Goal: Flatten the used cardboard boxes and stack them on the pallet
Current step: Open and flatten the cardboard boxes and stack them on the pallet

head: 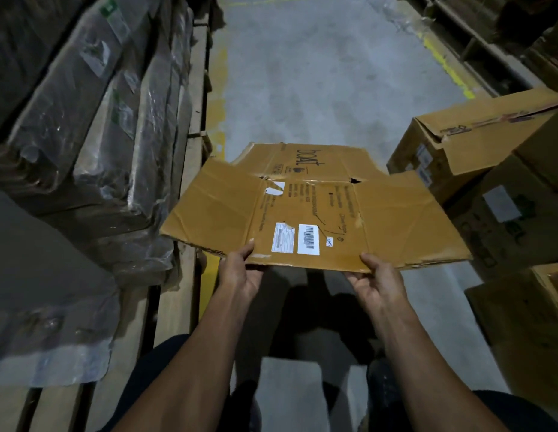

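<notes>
done: flattened box (pixel 312 207), frame centre
grip: left hand (pixel 241 272), right hand (pixel 379 282) pinch its near edge
left: stacking; upright boxes (pixel 477 145) at right

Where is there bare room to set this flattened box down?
Bare slats show on the pallet near you, between the wrapped bundles and the yellow floor line. The grey aisle floor ahead is open. The right side is crowded with unflattened boxes.
</notes>
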Tool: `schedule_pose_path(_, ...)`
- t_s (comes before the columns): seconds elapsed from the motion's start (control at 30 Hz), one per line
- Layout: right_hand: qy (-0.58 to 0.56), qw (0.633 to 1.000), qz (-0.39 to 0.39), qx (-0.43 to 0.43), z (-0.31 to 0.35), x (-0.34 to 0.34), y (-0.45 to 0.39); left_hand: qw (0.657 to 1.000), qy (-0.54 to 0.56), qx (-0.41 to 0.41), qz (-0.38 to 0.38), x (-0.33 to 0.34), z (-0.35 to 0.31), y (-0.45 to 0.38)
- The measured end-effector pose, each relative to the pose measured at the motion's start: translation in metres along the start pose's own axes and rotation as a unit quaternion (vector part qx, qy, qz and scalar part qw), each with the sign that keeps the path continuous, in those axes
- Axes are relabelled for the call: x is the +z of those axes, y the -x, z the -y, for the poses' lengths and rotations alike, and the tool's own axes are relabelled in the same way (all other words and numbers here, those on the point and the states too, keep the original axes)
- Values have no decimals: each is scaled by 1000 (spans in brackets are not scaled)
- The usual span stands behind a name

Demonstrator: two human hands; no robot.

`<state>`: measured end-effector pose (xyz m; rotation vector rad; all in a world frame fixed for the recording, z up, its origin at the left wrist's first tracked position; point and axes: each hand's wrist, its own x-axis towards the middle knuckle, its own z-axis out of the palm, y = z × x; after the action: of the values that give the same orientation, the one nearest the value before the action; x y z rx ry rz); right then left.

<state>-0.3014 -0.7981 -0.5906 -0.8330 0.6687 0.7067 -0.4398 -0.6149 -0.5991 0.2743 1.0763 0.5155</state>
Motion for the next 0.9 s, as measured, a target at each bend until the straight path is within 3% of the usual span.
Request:
schedule_pose_path(0.27,11,999,-46,26,35,39,40,999,-11,-33,-36,32,-37,28)
schedule_pose_path(0.57,27,997,-61,27,116,122,189,997,-28,-17,-67,111,-115,179)
schedule_pose_path(0.7,43,997,-56,30,149,140,246,997,-30,-10,-75,136,-130,249)
schedule_pose_path(0.9,73,997,5,37,209,160,281,993,59,41,-95,174,-118,320)
